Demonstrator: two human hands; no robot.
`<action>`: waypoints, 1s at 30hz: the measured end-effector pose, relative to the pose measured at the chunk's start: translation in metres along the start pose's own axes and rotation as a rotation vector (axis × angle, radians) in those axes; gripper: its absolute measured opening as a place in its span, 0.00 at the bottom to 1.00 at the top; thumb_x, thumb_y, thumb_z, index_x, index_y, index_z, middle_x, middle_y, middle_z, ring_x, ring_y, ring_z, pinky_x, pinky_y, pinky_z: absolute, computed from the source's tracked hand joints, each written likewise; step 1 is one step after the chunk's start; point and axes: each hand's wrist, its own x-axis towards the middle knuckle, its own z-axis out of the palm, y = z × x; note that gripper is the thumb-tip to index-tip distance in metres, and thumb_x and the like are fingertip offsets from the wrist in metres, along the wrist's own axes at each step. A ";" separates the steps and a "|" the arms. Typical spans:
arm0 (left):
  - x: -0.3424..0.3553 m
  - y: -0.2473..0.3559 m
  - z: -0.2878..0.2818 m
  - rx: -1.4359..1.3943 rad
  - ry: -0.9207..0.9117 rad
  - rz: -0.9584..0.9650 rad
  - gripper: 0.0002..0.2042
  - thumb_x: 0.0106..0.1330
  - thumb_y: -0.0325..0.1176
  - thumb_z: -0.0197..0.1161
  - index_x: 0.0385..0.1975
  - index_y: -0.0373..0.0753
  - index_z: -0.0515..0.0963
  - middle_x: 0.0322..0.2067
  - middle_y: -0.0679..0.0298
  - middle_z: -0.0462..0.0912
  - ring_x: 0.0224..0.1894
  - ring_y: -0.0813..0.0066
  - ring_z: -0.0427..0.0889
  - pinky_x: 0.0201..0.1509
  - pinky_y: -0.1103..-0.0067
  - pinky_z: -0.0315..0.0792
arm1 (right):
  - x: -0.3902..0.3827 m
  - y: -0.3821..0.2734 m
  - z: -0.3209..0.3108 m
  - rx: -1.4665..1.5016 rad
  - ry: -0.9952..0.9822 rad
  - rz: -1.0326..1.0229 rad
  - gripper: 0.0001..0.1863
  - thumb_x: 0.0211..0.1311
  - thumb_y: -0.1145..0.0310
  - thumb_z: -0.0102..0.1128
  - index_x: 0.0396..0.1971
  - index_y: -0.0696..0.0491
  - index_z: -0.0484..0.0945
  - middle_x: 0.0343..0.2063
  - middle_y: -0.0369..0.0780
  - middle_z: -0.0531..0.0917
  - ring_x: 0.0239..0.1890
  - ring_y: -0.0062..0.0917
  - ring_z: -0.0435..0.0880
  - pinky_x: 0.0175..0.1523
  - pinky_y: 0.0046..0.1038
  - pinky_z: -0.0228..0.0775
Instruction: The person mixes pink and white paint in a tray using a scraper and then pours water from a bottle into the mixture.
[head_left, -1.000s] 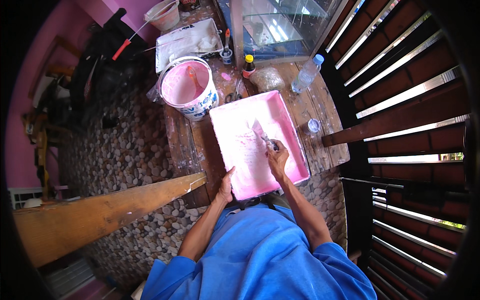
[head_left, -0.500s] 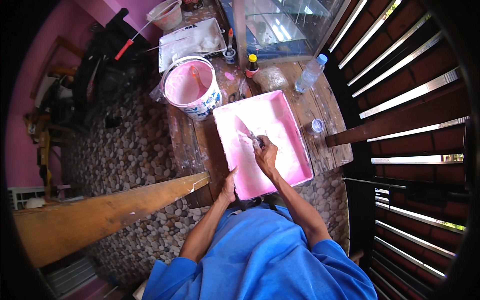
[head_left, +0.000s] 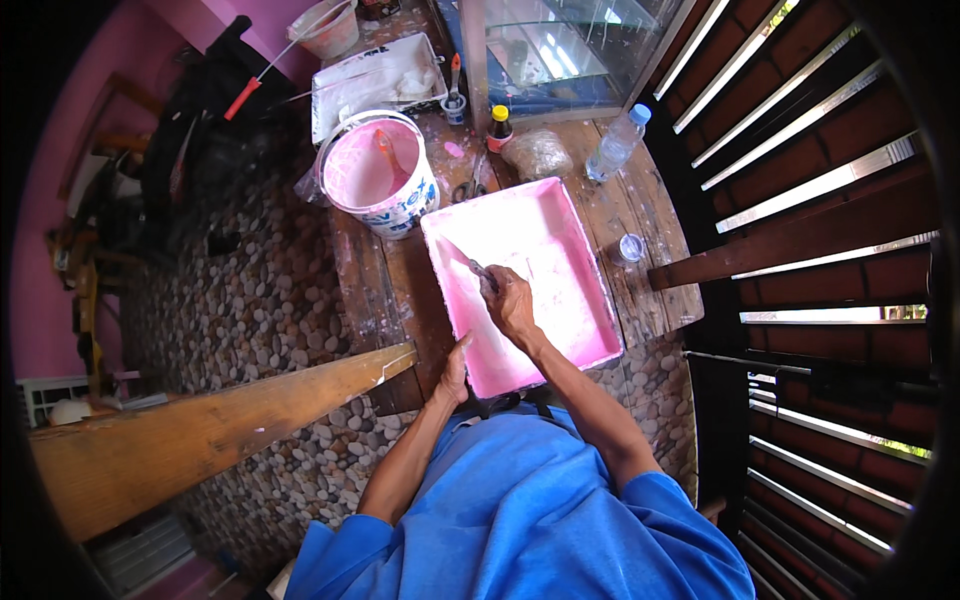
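Note:
In front of me lies a rectangular paint tray (head_left: 603, 310), its inside coated with pink and white paint. My right hand (head_left: 512, 303) is closed round the handle of a putty knife (head_left: 482, 271). The thin blade points up and left, low over the tray's left side; whether it touches the bottom I cannot tell. My left hand (head_left: 456, 372) grips the tray's near left wall, thumb near the rim and its other fingers partly hidden.
Left of the tray stands a paint bucket (head_left: 405, 213) with a brush (head_left: 387, 150) inside. Behind are a white tray (head_left: 345, 90), scissors (head_left: 468, 187), a dark bottle (head_left: 499, 130), a plastic bag (head_left: 538, 155) and a water bottle (head_left: 616, 145). A small cup (head_left: 629, 248) sits right; a wooden beam (head_left: 240, 420) juts in left.
My right hand has moved left with the putty knife, toward the tray's left wall. My left hand keeps its hold on the tray. The whole view has shifted slightly.

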 end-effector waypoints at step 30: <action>0.010 -0.007 -0.004 -0.151 -0.112 0.002 0.28 0.65 0.50 0.54 0.57 0.34 0.68 0.53 0.62 0.76 0.54 0.71 0.75 0.60 0.74 0.65 | -0.003 0.062 -0.067 -0.089 0.272 0.306 0.11 0.60 0.72 0.54 0.42 0.60 0.76 0.28 0.50 0.79 0.30 0.40 0.79 0.38 0.37 0.69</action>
